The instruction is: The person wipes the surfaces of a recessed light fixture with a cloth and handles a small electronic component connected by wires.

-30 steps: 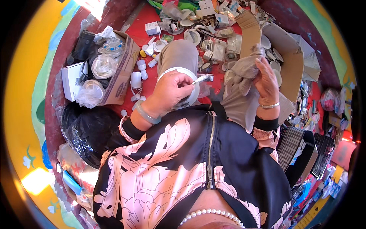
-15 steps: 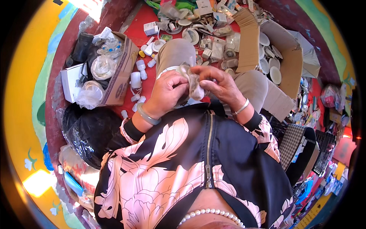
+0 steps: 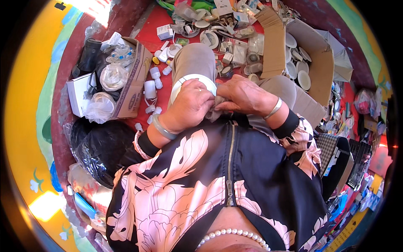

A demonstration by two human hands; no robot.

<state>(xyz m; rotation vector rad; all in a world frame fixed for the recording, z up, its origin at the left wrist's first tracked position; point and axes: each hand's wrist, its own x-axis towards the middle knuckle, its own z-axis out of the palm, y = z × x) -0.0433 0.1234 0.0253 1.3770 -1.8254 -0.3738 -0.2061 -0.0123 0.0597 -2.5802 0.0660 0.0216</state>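
Note:
Over my lap both hands are close together with a crumpled grey cloth [image 3: 215, 110] bunched between them. My left hand [image 3: 189, 104], a bangle on its wrist, is closed with its fingertips pinching the cloth's left side. My right hand [image 3: 245, 97] has its fingers curled down on the cloth from the other side. Just behind the left hand's knuckles, a white round disc with a rim [image 3: 206, 81], like a flat lamp panel, lies against my knee. The hands cover much of it, and most of the cloth is hidden too.
An open carton [image 3: 131, 90] with plastic-wrapped lamp parts stands at left. White bulbs [image 3: 155, 75] lie beside it on red flooring. Another open carton [image 3: 272, 46] at right holds white discs [image 3: 303, 80]. Loose lamp parts and small boxes [image 3: 239, 52] crowd the far side. A black bag [image 3: 94, 145] sits at left.
The cloth has gone from held up between my fingers to bunched low between the hands. My right hand has turned over and come down toward the left. More of the white disc shows.

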